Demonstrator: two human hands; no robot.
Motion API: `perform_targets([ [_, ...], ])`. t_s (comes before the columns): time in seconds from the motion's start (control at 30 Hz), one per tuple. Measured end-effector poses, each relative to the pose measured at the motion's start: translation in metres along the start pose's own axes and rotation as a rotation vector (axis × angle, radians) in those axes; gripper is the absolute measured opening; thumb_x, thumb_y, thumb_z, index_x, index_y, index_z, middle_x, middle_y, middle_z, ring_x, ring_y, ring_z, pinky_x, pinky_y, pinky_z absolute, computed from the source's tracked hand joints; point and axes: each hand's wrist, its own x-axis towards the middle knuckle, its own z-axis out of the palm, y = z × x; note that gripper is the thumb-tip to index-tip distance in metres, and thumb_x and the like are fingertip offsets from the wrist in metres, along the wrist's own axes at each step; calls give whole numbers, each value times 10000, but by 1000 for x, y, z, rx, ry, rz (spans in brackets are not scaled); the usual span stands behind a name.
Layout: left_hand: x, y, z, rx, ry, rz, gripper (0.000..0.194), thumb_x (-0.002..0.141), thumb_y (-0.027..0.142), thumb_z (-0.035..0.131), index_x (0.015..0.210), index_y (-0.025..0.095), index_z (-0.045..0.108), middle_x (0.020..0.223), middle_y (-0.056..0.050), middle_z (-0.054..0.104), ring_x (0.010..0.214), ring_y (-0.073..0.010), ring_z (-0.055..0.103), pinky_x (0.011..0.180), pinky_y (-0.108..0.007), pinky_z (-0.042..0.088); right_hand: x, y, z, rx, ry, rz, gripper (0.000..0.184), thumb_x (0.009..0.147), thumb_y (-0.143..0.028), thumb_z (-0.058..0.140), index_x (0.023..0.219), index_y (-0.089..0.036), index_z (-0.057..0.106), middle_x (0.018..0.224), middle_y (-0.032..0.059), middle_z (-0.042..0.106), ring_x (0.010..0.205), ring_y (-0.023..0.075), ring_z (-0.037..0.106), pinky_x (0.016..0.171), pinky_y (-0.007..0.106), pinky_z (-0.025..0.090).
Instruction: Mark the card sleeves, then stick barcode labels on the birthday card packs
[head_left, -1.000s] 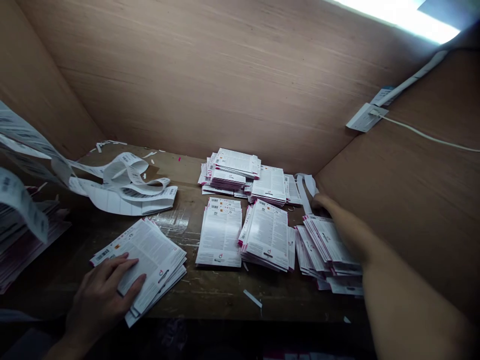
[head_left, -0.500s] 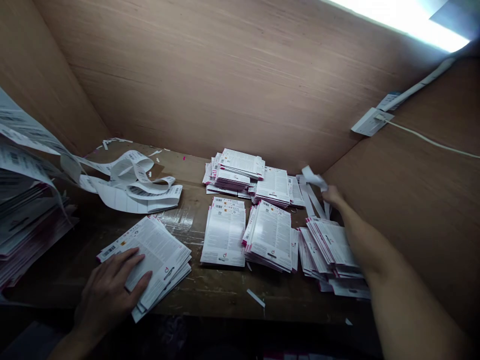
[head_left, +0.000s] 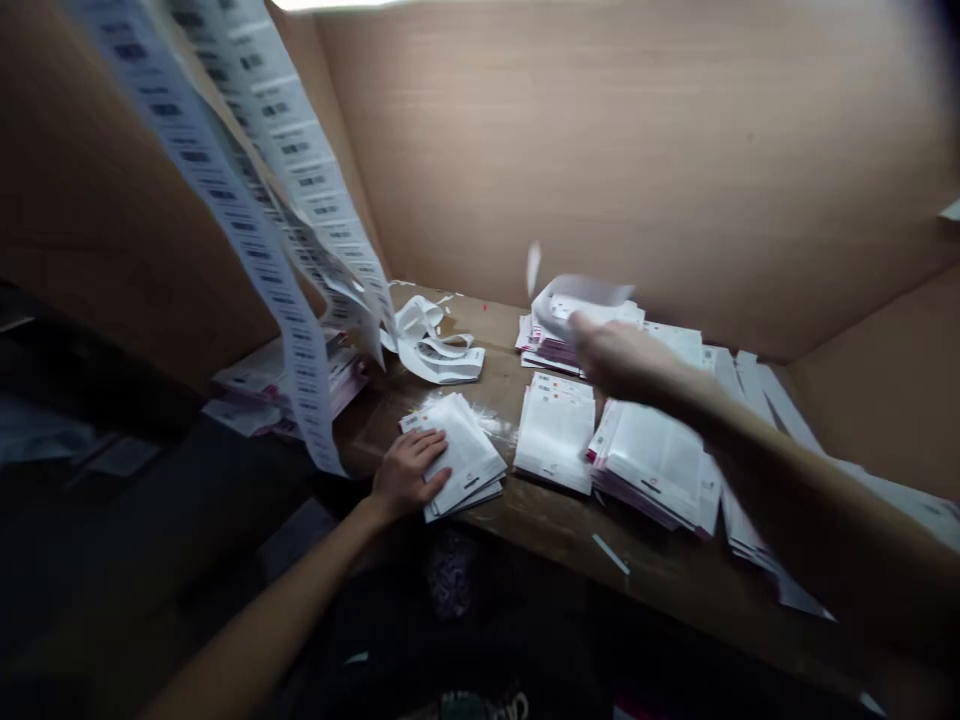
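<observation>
My left hand (head_left: 409, 475) lies on a small stack of printed leaflets (head_left: 461, 460), fingers across its top. My right hand (head_left: 619, 362) is blurred above the table, over the leaflet piles. A curled white paper strip (head_left: 581, 300) sits right at its fingertips, and I cannot tell if it is held. Beneath that hand lie a wide leaflet pile (head_left: 652, 465) and a neat stack (head_left: 555, 430). Another pile (head_left: 547, 345) stands behind, partly hidden by the strip. A long barcode label strip (head_left: 247, 200) hangs down in front of the view at upper left.
The worn wooden tabletop (head_left: 540, 530) is boxed in by brown panel walls (head_left: 637, 150). A coil of white label strip (head_left: 439, 350) lies at the back left. More stacked leaflets (head_left: 285, 385) sit beyond the table's left side. A small white offcut (head_left: 611, 553) lies near the front edge.
The view has swung and tilted, and the label strip now hangs higher in it. My right hand has moved left over the piles, with the white strip at its fingertips. My left hand remains on its stack.
</observation>
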Motion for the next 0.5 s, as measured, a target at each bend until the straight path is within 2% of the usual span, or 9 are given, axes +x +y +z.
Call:
perform_targets([
  [0.03, 0, 1, -2, -38, -17, -9, 412, 857, 351, 726, 1256, 249, 748, 1398, -121, 693, 1345, -345, 612, 1214, -558, 361, -7, -20, 23, -59, -79, -56, 194, 946, -174, 690, 1131, -146, 639, 885, 120, 752, 799, 237, 705, 815, 364, 527],
  [0.1, 0, 4, -6, -114, -47, -16, 404, 847, 335, 736, 1241, 249, 750, 1406, -121, 688, 1363, -342, 601, 1243, -573, 318, -22, -48, 66, -319, -265, -180, 205, 998, -132, 536, 1183, -112, 621, 1007, 188, 748, 941, 308, 716, 868, 425, 524],
  [0.17, -6, 8, -10, -181, -24, -21, 353, 839, 329, 748, 1180, 243, 758, 1405, -121, 688, 1382, -347, 580, 1254, -593, 291, -40, -62, 98, -442, -304, -204, 264, 1005, -93, 444, 1205, -69, 614, 1141, 258, 714, 1090, 363, 678, 929, 478, 498],
  [0.23, -19, 15, -12, -242, 135, -102, 228, 865, 339, 735, 1067, 236, 754, 1363, -130, 703, 1358, -341, 588, 1225, -576, 345, -61, -66, 122, -438, -257, -215, 280, 1025, -125, 415, 1203, -56, 619, 1205, 279, 682, 1155, 375, 633, 955, 475, 476],
  [0.3, -39, 23, -10, -328, 372, -320, 160, 915, 379, 699, 977, 233, 713, 1237, -139, 729, 1229, -310, 652, 1127, -506, 464, -82, -68, 142, -393, -225, -258, 290, 1057, -227, 420, 1189, -78, 631, 1194, 254, 678, 1129, 352, 620, 943, 436, 472],
  [0.37, -59, 31, -4, -523, 507, -619, 226, 928, 449, 694, 947, 226, 662, 1039, -117, 736, 1015, -268, 714, 962, -432, 560, -100, -71, 162, -341, -232, -262, 325, 1054, -348, 485, 1196, -97, 634, 1172, 234, 683, 1102, 345, 611, 927, 417, 470],
  [0.43, -73, 38, 2, -859, 474, -861, 337, 892, 524, 732, 951, 206, 637, 925, -93, 727, 873, -240, 735, 847, -391, 595, -112, -79, 180, -321, -269, -225, 397, 1024, -424, 551, 1242, -99, 617, 1177, 228, 689, 1132, 360, 589, 935, 424, 463],
  [0.5, -78, 43, 7, -1180, 379, -975, 419, 848, 566, 778, 943, 183, 638, 902, -100, 741, 834, -237, 752, 806, -375, 608, -120, -90, 196, -310, -290, -200, 444, 1006, -458, 577, 1272, -104, 601, 1169, 219, 700, 1155, 372, 575, 937, 435, 462],
])
